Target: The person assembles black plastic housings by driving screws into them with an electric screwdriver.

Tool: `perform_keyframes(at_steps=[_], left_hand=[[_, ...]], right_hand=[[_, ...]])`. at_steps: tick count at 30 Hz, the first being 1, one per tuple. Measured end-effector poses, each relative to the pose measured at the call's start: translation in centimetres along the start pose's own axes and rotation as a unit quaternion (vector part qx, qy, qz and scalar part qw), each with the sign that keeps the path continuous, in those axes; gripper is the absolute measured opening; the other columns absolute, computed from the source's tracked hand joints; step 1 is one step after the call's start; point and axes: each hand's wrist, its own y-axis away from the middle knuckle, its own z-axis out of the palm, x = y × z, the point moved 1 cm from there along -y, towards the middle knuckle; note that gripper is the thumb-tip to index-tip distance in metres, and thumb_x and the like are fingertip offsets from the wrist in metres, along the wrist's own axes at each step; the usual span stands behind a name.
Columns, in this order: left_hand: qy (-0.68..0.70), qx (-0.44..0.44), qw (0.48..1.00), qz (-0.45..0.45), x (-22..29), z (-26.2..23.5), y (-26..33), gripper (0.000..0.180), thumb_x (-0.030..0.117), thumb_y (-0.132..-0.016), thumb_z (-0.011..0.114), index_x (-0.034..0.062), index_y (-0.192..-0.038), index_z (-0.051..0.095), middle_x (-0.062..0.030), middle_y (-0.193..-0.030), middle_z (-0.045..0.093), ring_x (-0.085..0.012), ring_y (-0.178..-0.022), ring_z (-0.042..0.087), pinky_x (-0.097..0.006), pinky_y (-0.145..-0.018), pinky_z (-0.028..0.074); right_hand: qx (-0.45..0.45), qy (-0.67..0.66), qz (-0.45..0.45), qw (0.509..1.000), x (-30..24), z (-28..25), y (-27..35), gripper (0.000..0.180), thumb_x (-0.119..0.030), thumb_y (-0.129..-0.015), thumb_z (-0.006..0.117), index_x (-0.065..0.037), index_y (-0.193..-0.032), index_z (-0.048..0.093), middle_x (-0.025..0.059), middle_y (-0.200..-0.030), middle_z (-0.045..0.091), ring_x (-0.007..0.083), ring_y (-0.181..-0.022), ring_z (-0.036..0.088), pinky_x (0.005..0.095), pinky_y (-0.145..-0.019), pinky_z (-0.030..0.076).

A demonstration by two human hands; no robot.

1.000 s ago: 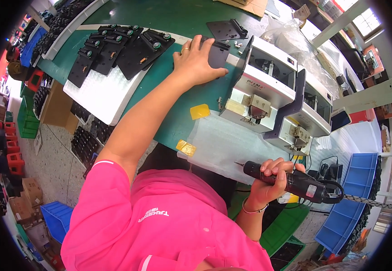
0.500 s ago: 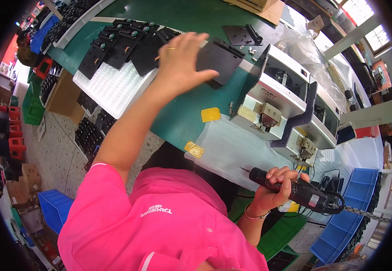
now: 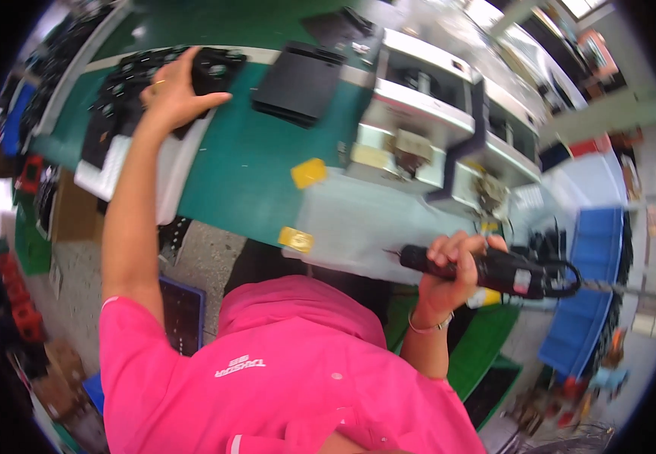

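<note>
Head view: left hand (image 3: 173, 98) over a cluster of black panels (image 3: 216, 69) towards the table's (image 3: 241, 170) far left corner, on and beside a white tray (image 3: 176, 170) that reaches the near edge. Its thumb is splayed wide from the fingers; blur hides whether the fingertips pinch a panel. Right hand (image 3: 449, 272) wraps the barrel of a black corded screwdriver (image 3: 498, 274), held over the near edge beside a pale sheet (image 3: 358, 227), bit pointing left. A dark panel stack (image 3: 297, 83) lies nearer the far edge, left of the pale machines (image 3: 428, 97). Handling, by judgement: the panels look thin, stiff and light — smooth-faced, hence apt to slide, and best taken by opposite bare edges, clear of the raised fittings. The screwdriver is probably rigid and heavier, best held mid-barrel — its bit the vulnerable part, its rear cord liable to drag.
</note>
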Motion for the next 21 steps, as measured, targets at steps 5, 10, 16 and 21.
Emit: perform_keyframes(at_steps=[5,10,16,21], left_hand=[[0.004,-0.009,1.000,0.013,-0.1,0.7,-0.8,0.104,0.060,-0.062,0.077,0.0281,-0.147,0.028,-0.0095,-0.147,0.039,-0.0328,-0.139,0.027,-0.055,-0.106,0.023],[0.014,-0.020,1.000,0.018,-0.3,0.8,-1.1,0.103,0.063,-0.061,0.076,0.0289,-0.147,0.029,-0.0097,-0.143,0.044,-0.0296,-0.137,0.029,-0.054,-0.105,0.023],[0.051,0.049,0.997,0.040,0.9,0.5,0.2,0.098,0.054,-0.063,0.078,0.0319,-0.146,0.030,-0.0161,-0.137,0.048,-0.0338,-0.132,0.038,-0.052,-0.105,0.028],[0.119,0.091,0.981,0.124,3.9,-3.0,3.6,0.102,0.039,-0.057,0.083,0.0272,-0.145,0.032,-0.0118,-0.137,0.049,-0.0325,-0.132,0.039,-0.050,-0.107,0.023]], right_hand=[[-0.019,0.019,-0.027,0.999,-0.6,0.3,-0.9,0.042,-0.006,-0.084,0.059,-0.011,-0.121,0.040,0.0045,-0.069,0.044,0.0162,-0.056,0.045,0.0323,-0.049,0.044],[0.000,-0.065,-0.119,0.991,-2.6,3.2,-4.9,0.044,-0.006,-0.086,0.056,-0.016,-0.125,0.040,0.0031,-0.071,0.047,0.0153,-0.057,0.047,0.0331,-0.054,0.046],[-0.050,0.007,-0.160,0.986,-1.5,6.2,-7.8,0.047,-0.003,-0.085,0.058,-0.009,-0.126,0.035,0.0065,-0.069,0.051,0.0174,-0.056,0.052,0.0369,-0.055,0.051],[-0.077,0.037,-0.185,0.979,0.2,6.7,-8.2,0.047,0.001,-0.084,0.059,-0.002,-0.123,0.034,0.0098,-0.067,0.055,0.0172,-0.055,0.056,0.0356,-0.056,0.054]])
